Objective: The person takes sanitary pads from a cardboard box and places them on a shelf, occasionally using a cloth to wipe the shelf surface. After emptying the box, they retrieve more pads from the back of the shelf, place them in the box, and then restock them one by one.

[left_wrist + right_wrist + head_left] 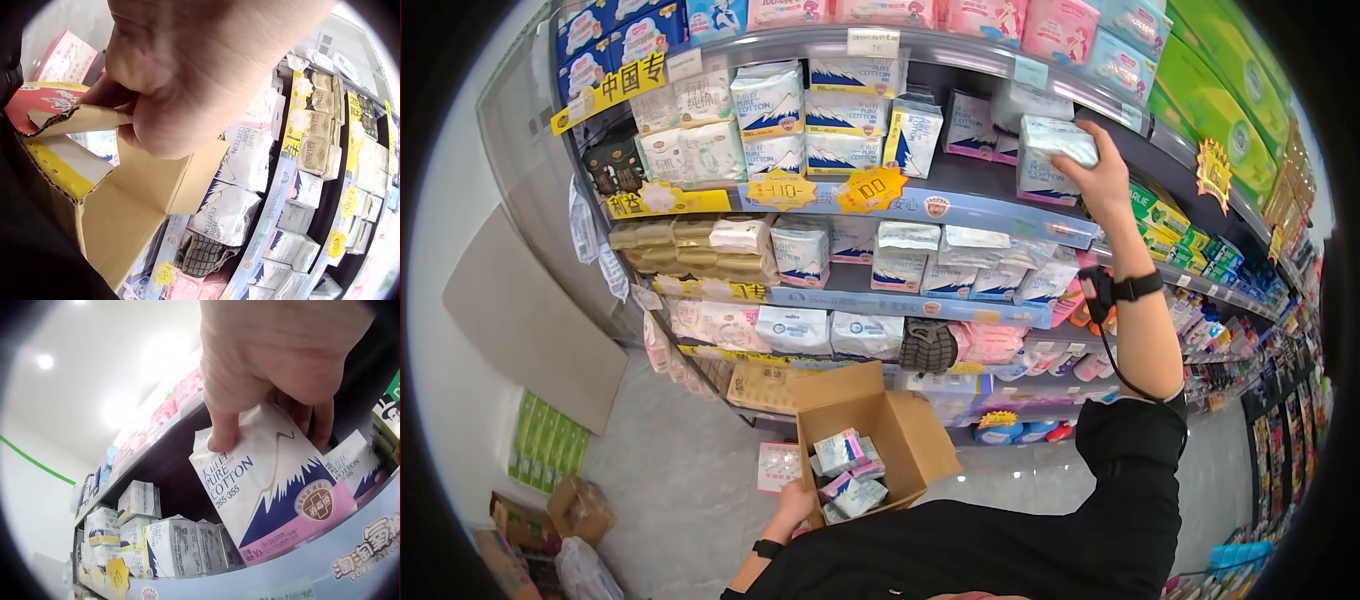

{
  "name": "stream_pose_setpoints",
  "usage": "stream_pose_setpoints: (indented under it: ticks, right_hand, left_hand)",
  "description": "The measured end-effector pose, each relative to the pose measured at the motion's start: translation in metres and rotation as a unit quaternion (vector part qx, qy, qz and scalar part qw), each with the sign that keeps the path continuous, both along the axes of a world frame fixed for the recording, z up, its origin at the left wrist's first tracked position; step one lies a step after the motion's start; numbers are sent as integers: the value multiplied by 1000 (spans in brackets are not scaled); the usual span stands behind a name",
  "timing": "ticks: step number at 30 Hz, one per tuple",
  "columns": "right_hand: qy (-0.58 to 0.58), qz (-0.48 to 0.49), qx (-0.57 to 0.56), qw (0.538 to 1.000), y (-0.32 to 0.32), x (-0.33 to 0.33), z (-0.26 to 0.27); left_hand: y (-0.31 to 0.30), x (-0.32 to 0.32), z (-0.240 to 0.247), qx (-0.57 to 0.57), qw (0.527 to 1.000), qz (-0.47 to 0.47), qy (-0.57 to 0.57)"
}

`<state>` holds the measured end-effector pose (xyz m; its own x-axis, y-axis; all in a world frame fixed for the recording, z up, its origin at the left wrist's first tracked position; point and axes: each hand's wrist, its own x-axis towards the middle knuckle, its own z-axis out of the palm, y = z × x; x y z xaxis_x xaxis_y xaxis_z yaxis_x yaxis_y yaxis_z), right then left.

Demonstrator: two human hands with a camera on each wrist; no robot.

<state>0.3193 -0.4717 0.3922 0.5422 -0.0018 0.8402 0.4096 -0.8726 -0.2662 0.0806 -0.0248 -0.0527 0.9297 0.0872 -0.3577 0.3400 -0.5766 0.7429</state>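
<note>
At the right end of the second shelf, my right hand (1106, 183) grips a white pack of sanitary pads (1043, 172) from above. In the right wrist view, thumb and fingers clasp the top of this "Pure Cotton" pack (269, 487), which leans at the shelf's front edge. Its print shows blue mountains over a pink band. Low by the body, my left hand (796, 503) holds the side of an open cardboard box (922, 432). The left wrist view shows the hand (181, 81) pinching a cardboard flap (90, 120). Several similar small packs (840, 452) lie inside the box.
Matching packs (770, 100) stand along the same shelf, with more on the shelf below. A price rail (990, 218) runs along the front edge. Dark gloves (928, 345) hang lower down. Cartons (580, 508) and a plastic bag (587, 570) sit on the floor at left.
</note>
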Motion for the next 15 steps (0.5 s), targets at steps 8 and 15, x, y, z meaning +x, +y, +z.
stream_pose_setpoints:
  ticks: [8, 15]
  right_hand:
    - [-75, 183, 4, 980, 50, -89, -26]
    - [263, 363, -99, 889, 130, -107, -153]
  left_hand:
    - [12, 5, -42, 17, 1000, 4, 3]
    - [0, 2, 8, -1, 1000, 23, 3]
